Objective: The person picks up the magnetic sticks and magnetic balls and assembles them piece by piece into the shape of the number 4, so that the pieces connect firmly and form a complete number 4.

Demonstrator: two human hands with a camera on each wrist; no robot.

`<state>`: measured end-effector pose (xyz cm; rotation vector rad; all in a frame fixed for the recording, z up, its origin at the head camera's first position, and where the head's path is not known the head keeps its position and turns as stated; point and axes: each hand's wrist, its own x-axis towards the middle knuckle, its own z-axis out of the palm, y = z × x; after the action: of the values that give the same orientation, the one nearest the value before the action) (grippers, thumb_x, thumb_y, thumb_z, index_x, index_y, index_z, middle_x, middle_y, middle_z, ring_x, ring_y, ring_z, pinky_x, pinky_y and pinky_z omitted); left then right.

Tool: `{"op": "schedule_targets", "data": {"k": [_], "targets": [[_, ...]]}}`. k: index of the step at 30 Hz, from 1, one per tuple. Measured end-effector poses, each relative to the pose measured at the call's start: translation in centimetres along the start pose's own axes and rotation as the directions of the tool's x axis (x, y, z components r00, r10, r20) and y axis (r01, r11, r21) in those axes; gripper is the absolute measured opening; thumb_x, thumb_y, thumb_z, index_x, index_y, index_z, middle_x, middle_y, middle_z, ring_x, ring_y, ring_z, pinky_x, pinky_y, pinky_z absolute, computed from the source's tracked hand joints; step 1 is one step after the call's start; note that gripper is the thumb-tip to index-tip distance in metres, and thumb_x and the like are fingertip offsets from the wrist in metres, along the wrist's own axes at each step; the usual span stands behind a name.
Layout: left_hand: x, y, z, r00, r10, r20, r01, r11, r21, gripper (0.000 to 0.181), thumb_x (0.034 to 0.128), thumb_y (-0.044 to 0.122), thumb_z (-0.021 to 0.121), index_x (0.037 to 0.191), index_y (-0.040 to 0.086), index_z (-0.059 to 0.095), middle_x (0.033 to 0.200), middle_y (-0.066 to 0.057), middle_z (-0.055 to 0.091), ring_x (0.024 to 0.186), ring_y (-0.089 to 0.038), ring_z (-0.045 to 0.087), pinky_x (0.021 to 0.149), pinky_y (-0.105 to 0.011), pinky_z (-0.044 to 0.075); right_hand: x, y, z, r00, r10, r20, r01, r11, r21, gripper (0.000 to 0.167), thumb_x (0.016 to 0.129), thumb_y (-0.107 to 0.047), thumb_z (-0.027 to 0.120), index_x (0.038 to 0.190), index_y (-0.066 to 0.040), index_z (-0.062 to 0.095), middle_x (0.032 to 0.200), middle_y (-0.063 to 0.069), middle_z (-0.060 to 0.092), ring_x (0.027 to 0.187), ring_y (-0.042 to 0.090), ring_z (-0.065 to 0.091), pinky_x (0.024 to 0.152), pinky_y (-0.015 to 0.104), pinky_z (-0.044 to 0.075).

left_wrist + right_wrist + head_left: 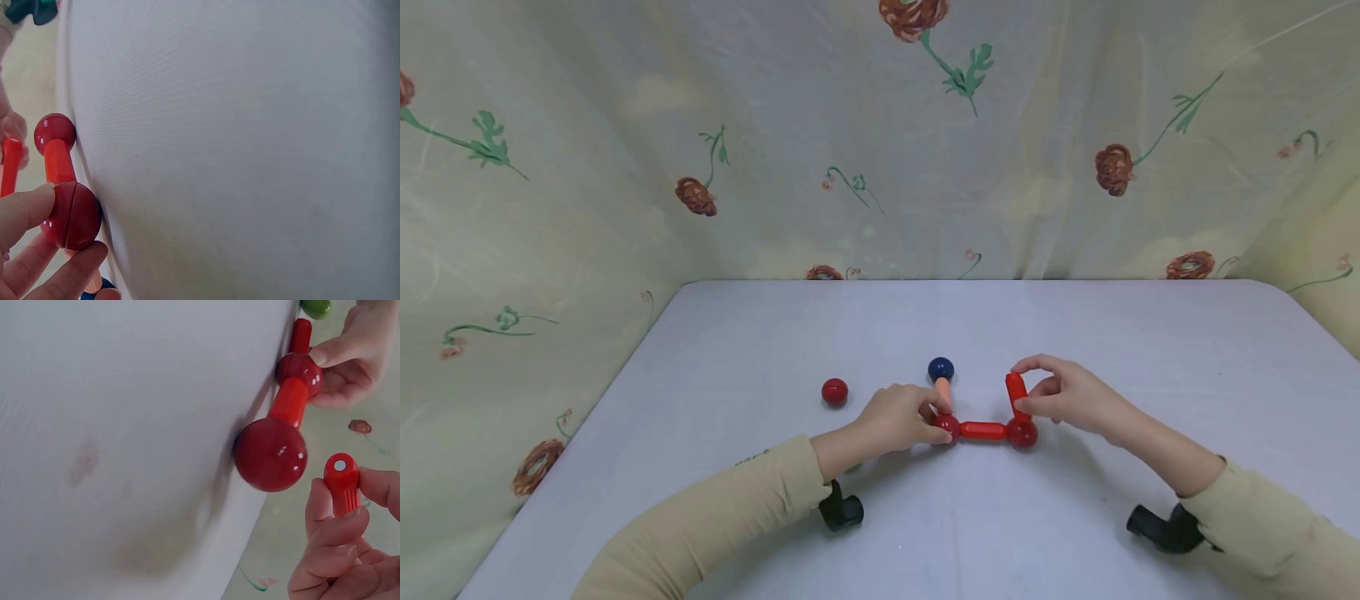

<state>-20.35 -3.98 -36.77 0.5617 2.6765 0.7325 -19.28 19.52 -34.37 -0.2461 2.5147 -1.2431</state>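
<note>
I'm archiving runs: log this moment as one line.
left hand: pinches red ball | right hand: holds red rod | blue ball: at peach rod's end

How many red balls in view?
3: a held red ball in the left hand; an end red ball right of the lying red rod; a loose red ball left of that hand. The left sleeve could hide others.

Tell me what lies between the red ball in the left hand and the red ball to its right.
One red stick lies between the red ball that the left hand pinches and the ball to its right; all three views show it.
</note>
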Motion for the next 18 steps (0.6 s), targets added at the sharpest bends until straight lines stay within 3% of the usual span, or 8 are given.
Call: {"op": "schedule_targets", "data": {"k": [6, 13, 18], "targets": [[0.0, 0.0, 0.0, 1.000, 0.000, -0.004, 0.000, 1.000, 0.004, 0.033, 0.0759, 0.028, 0.075, 0.106, 0.020, 0.066, 0.084, 0.006, 0.064, 0.069, -0.008, 0.052, 0.057, -0.021, 0.038, 0.9, 0.6, -0.3, 1.000, 0.026, -0.002, -0.026, 1.000, 0.012, 0.050, 0.085, -0.019, 0.061, 0.127, -0.001, 0.041, 0.084, 0.005, 0.064, 0.071, 0.020, 0.055, 0.064, 0.031, 0.046], [0.0, 0.0, 0.0, 1.000, 0.002, -0.003, -0.002, 1.000, 0.000, 0.032, 0.0759, 0.028, 0.075, 0.106, 0.020, 0.066, 0.084, 0.006, 0.064, 0.069, -0.008, 0.052, 0.057, -0.021, 0.038, 1.9, 1.2, -0.4, 0.994, 0.108, 0.015, -0.108, 0.994, 0.029, 0.054, 0.085, -0.022, 0.062, 0.129, -0.002, 0.039, 0.076, 0.004, 0.059, 0.056, 0.015, 0.046, 0.054, 0.025, 0.038], [0.0, 0.0, 0.0, 1.000, 0.003, -0.003, -0.003, 1.000, -0.002, 0.032, 0.0760, 0.028, 0.074, 0.106, 0.020, 0.066, 0.083, 0.006, 0.064, 0.069, -0.008, 0.052, 0.058, -0.021, 0.038, 2.5, 1.6, -0.2, 0.987, 0.159, 0.018, -0.160, 0.987, 0.011, 0.056, 0.084, -0.024, 0.063, 0.129, -0.001, 0.040, 0.079, 0.005, 0.057, 0.055, 0.015, 0.045, 0.053, 0.024, 0.038]]}}
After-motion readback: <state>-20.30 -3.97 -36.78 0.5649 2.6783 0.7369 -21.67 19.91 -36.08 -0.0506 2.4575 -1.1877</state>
